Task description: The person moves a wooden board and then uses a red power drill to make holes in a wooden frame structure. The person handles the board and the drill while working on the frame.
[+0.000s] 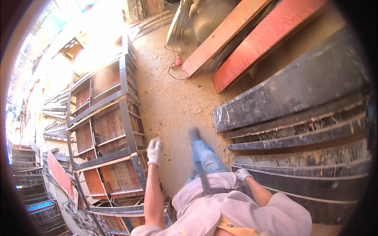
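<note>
My left hand (154, 152), in a pale work glove, is held out in front of me beside a long wooden frame structure (128, 122) with dark rails and reddish-brown panels. Its fingers are loosely bent, apart from the frame, and nothing shows in them. Close to my right hip is my right hand (243, 174), gloved too. It is next to the edges of the stacked black boards (303, 177); whether it touches them I cannot tell, and its fingers are too small to make out.
Red-painted planks (264, 45) lie at the far right, with a large black board (291, 82) nearer. A cable with a red piece (178, 61) trails over the dusty floor (169, 106). Several boards and slats (59, 106) are piled at the left. One foot (193, 133) is stretched forward.
</note>
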Available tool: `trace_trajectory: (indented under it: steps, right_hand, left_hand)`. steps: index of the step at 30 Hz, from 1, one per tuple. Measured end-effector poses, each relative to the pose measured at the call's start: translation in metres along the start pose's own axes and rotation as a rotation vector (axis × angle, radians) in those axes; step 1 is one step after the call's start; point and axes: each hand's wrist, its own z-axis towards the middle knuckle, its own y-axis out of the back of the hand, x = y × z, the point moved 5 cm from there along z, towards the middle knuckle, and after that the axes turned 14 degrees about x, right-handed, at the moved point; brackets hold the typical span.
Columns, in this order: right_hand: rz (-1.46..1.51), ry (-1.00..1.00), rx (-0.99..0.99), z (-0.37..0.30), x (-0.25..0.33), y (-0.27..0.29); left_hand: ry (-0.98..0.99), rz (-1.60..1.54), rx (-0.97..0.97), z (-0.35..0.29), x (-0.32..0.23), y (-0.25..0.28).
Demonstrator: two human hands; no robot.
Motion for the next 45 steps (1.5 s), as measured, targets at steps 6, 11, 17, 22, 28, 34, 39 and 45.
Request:
trace_trajectory:
  steps: [6,11,17,22,28,34,39,45]
  right_hand:
    - [-0.147,-0.072,-0.048,0.126,0.135,0.166]
    - [-0.100,0.106,-0.053,0.233,0.390,0.356]
    - [-0.177,0.233,-0.168,0.435,0.634,0.491]
    - [-0.288,0.182,-0.153,0.630,0.784,0.537]
    - [-0.268,-0.014,-0.162,0.811,0.833,0.566]
    - [-0.065,-0.019,-0.170,0.806,0.903,0.541]
    - [0.702,-0.155,-0.055,0.657,0.956,0.618]
    - [0.635,0.062,0.630,0.366,1.077,0.684]
  left_hand:
    - [0.156,0.017,0.058,0.241,-0.024,0.018]
    - [0.521,-0.073,0.105,0.344,0.009,0.016]
    - [0.410,0.246,0.278,0.531,0.052,-0.001]
    - [0.210,0.607,0.432,0.694,0.058,-0.006]
    - [0.349,0.501,0.435,0.805,0.064,0.051]
    - [0.444,0.383,0.383,0.852,0.065,0.071]
    - [0.692,0.317,0.424,0.854,0.060,0.070]
    - [1.220,-1.151,-0.291,0.877,0.048,0.077]
